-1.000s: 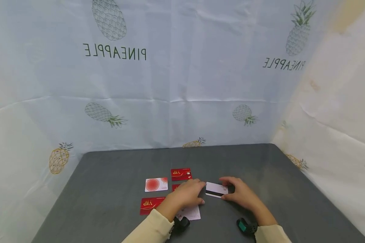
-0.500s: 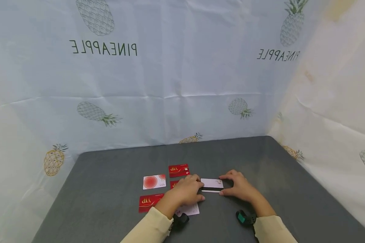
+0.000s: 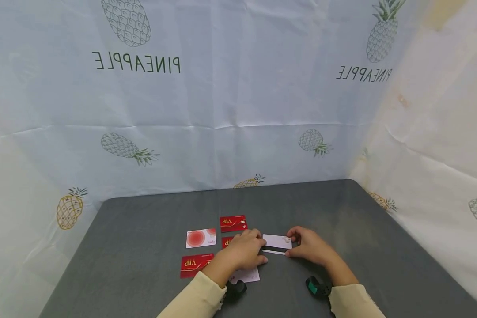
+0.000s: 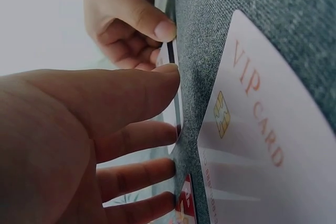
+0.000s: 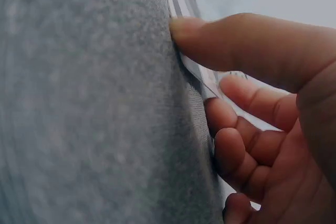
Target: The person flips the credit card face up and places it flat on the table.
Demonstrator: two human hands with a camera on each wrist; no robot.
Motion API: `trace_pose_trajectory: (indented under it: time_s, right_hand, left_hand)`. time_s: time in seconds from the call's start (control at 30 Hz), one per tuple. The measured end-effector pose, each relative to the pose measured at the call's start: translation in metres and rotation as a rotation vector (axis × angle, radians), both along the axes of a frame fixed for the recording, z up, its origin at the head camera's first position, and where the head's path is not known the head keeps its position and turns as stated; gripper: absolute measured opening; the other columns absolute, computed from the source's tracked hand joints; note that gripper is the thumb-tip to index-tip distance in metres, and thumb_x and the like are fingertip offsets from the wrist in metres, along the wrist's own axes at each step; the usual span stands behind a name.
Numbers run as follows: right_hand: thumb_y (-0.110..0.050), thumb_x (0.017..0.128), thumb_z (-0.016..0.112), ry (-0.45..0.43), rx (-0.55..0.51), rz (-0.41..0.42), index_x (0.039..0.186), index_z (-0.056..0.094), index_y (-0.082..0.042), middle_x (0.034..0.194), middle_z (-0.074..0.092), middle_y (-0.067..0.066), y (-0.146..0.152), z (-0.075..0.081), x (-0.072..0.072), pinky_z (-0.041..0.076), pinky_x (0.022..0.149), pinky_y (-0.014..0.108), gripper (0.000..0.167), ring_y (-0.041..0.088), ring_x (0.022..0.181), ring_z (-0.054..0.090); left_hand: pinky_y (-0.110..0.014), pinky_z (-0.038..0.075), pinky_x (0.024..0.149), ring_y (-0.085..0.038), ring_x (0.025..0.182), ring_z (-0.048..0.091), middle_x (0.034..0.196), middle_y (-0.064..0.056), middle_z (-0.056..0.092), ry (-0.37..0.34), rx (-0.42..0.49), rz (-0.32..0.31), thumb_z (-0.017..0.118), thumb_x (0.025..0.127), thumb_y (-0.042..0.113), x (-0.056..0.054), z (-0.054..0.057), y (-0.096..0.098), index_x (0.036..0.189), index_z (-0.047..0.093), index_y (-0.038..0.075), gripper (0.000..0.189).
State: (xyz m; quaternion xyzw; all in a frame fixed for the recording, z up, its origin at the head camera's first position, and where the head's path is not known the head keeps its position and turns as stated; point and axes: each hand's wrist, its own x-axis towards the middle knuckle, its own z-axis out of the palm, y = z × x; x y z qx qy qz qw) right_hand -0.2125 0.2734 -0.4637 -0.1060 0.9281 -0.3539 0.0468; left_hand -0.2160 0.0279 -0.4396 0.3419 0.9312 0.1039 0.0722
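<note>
A white magnetic-stripe card (image 3: 277, 238), its black band along the near side, lies flat on the dark table. My right hand (image 3: 312, 247) pinches its right end, thumb on the near edge (image 5: 184, 30) and index finger at the far corner. From the other side my left hand (image 3: 240, 251) reaches in with fairly straight fingers, fingertips at the card's left end and thumb held apart below. Under the left wrist lies a white VIP card (image 4: 252, 124), partly covered in the head view. A red card (image 3: 226, 241) is mostly hidden behind the left hand.
Left of the hands lie a red VIP card (image 3: 194, 263), a white card with a red circle (image 3: 195, 239) and, farther back, another red VIP card (image 3: 232, 222). A pineapple-print cloth (image 3: 214, 97) hangs behind the grey table (image 3: 151, 229) and along its sides.
The striped card has shifted slightly left and turned a little, its left end now at the left fingertips. The right hand has followed it. The head view has shifted slightly.
</note>
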Motion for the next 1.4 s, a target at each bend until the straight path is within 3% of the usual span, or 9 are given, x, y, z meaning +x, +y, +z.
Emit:
trace_pose_trajectory:
  time_s: [0.2, 0.47, 0.8, 1.4]
  right_hand:
    - [-0.019, 0.070, 0.086, -0.005, -0.017, 0.062, 0.130, 0.056, 0.004, 0.093, 0.057, 0.003, 0.000, 0.001, 0.000, 0.040, 0.063, 0.024, 0.071, 0.013, 0.076, 0.048]
    - [-0.023, 0.072, 0.085, -0.027, -0.030, 0.050, 0.123, 0.064, -0.007, 0.098, 0.057, 0.001, 0.002, -0.004, 0.002, 0.040, 0.063, 0.025, 0.057, 0.014, 0.078, 0.048]
    - [-0.025, 0.074, 0.084, -0.017, -0.075, 0.074, 0.125, 0.064, -0.013, 0.100, 0.059, 0.002, 0.008, -0.007, 0.001, 0.042, 0.065, 0.025, 0.056, 0.014, 0.080, 0.049]
    - [-0.023, 0.073, 0.084, 0.002, -0.108, 0.077, 0.126, 0.064, -0.014, 0.100, 0.060, 0.003, 0.007, -0.007, 0.003, 0.042, 0.068, 0.025, 0.057, 0.014, 0.083, 0.050]
  left_hand:
    - [-0.041, 0.045, 0.097, -0.018, 0.111, 0.052, 0.122, 0.000, 0.056, 0.007, 0.000, 0.004, 0.073, 0.086, 0.041, 0.000, 0.000, 0.000, 0.125, 0.068, 0.021, 0.045]
    - [-0.045, 0.044, 0.100, -0.019, 0.114, 0.053, 0.123, 0.000, 0.059, -0.010, 0.041, 0.025, 0.076, 0.084, 0.041, -0.002, -0.001, -0.001, 0.125, 0.064, 0.020, 0.047]
    - [-0.050, 0.040, 0.106, -0.022, 0.124, 0.051, 0.133, -0.002, 0.057, -0.035, 0.072, 0.060, 0.077, 0.082, 0.041, -0.002, -0.002, 0.000, 0.140, 0.050, 0.016, 0.069]
    - [-0.050, 0.043, 0.101, -0.021, 0.118, 0.054, 0.128, -0.001, 0.059, -0.033, 0.090, 0.083, 0.079, 0.078, 0.048, -0.005, -0.007, 0.001, 0.131, 0.056, 0.018, 0.065]
